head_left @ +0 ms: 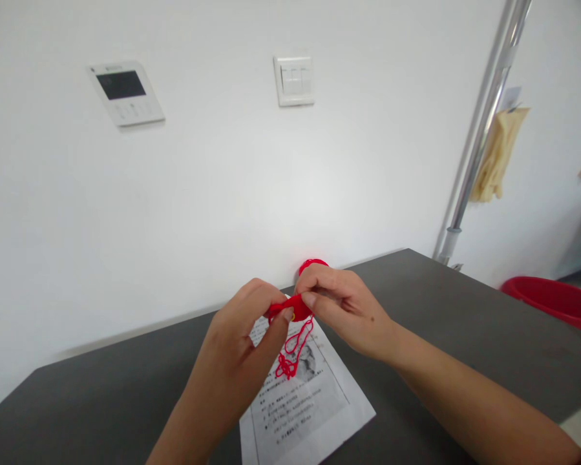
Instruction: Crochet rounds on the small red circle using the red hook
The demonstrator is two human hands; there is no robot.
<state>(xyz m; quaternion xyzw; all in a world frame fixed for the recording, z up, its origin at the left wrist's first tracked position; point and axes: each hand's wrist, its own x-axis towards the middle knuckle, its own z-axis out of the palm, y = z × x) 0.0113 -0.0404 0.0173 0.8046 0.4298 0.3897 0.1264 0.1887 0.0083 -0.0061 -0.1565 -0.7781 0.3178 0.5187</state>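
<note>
Pinching red thread (290, 307), left hand (239, 339) against right hand (346, 307)

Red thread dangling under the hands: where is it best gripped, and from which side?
Probably at the tangled lower end of the thin red thread, from the near side: it hangs clear over the printed white paper sheet, while the left hand and right hand crowd the small red piece at the top.

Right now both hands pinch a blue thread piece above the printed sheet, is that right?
No: the head view shows the thread piece is red, not blue. Left hand and right hand do pinch it above the printed sheet.
</note>
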